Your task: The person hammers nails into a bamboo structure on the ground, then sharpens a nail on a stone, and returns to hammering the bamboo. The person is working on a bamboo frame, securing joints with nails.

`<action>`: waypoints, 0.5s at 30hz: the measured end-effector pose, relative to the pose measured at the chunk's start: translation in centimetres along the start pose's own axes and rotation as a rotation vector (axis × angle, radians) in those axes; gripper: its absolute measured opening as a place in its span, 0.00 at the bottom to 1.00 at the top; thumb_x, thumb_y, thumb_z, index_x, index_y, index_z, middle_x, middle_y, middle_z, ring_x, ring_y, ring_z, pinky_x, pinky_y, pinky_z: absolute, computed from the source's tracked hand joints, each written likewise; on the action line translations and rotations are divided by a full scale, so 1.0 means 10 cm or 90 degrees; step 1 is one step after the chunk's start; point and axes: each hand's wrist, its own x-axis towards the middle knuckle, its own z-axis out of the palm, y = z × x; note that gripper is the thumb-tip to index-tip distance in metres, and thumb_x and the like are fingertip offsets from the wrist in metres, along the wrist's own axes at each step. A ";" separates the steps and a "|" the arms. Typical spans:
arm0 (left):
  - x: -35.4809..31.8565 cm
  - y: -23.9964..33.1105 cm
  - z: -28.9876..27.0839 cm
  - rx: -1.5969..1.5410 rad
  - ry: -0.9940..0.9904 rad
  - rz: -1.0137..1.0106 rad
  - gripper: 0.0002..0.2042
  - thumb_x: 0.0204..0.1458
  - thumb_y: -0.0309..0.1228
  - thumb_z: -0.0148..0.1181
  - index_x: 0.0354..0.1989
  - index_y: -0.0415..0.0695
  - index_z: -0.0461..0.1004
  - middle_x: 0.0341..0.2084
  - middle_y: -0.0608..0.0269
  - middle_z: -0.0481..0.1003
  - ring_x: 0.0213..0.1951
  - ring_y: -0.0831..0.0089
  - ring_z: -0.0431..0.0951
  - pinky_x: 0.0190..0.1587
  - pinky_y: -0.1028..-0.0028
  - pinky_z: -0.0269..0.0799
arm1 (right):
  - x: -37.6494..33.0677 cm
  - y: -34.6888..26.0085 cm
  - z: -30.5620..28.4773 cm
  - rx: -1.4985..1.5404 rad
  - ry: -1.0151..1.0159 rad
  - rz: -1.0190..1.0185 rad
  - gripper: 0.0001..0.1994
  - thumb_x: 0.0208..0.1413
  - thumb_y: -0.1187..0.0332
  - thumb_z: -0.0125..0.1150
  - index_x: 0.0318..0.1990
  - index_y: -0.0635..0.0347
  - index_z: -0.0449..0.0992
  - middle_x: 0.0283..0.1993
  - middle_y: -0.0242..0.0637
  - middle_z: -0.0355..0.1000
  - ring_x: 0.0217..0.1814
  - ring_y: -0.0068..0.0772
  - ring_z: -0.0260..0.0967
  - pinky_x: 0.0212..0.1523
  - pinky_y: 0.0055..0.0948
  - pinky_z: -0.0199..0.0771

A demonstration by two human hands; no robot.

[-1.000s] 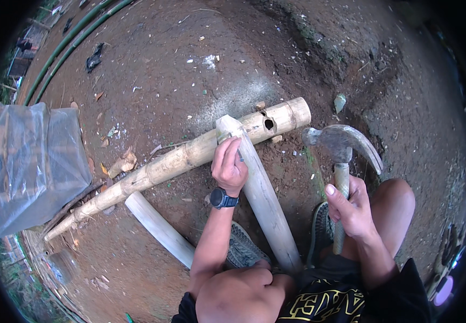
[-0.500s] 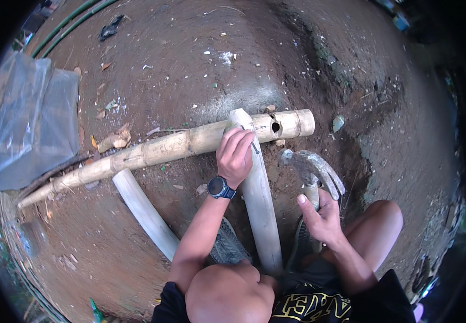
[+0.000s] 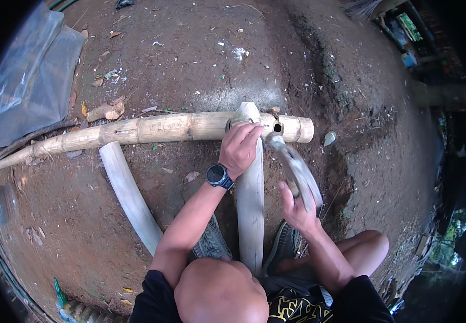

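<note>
A long pale bamboo pole (image 3: pixel 163 128) lies across the ground, with a dark hole near its right end. Over it rests a pale plank (image 3: pixel 251 215), its tapered far end past the pole and its near end between my feet. My left hand (image 3: pixel 239 148) is closed in a pinch over the plank where it crosses the pole. The nail that showed at these fingertips a moment earlier is now mostly hidden. My right hand (image 3: pixel 301 212) grips a claw hammer (image 3: pixel 297 164), blurred by motion, its striking face close beside the left fingertips.
A second pale plank (image 3: pixel 128 191) lies left of my left forearm. Clear plastic sheeting (image 3: pixel 34 81) covers something at the upper left. A broken wood chunk (image 3: pixel 106 110) and dry leaves lie beyond the pole. A green bottle (image 3: pixel 59 293) is at the lower left.
The hammer has swung up and left, its head now beside my left fingertips. My left hand stays at the crossing. The whole view has turned slightly.
</note>
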 end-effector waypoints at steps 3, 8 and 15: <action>-0.04 -0.04 -0.01 -0.005 0.011 -0.012 0.16 0.41 0.13 0.58 0.41 0.39 0.76 0.37 0.55 0.75 0.40 0.55 0.77 0.43 0.62 0.75 | 0.03 -0.08 -0.04 -0.003 -0.023 0.018 0.13 0.56 0.66 0.62 0.43 0.66 0.75 0.26 0.44 0.72 0.21 0.45 0.71 0.24 0.33 0.71; -0.01 0.00 0.00 -0.009 -0.002 -0.035 0.14 0.43 0.15 0.58 0.42 0.37 0.75 0.36 0.55 0.75 0.40 0.56 0.78 0.43 0.63 0.75 | -0.08 0.04 -0.07 -0.019 -0.032 -0.003 0.18 0.55 0.65 0.64 0.50 0.67 0.74 0.31 0.46 0.74 0.25 0.42 0.74 0.27 0.32 0.72; 0.02 -0.11 -0.02 -0.045 -0.012 -0.018 0.16 0.46 0.15 0.59 0.45 0.38 0.74 0.38 0.53 0.76 0.40 0.55 0.78 0.43 0.64 0.76 | -0.04 -0.07 0.02 0.052 0.002 0.060 0.16 0.57 0.64 0.62 0.48 0.67 0.74 0.27 0.44 0.73 0.24 0.34 0.73 0.29 0.32 0.72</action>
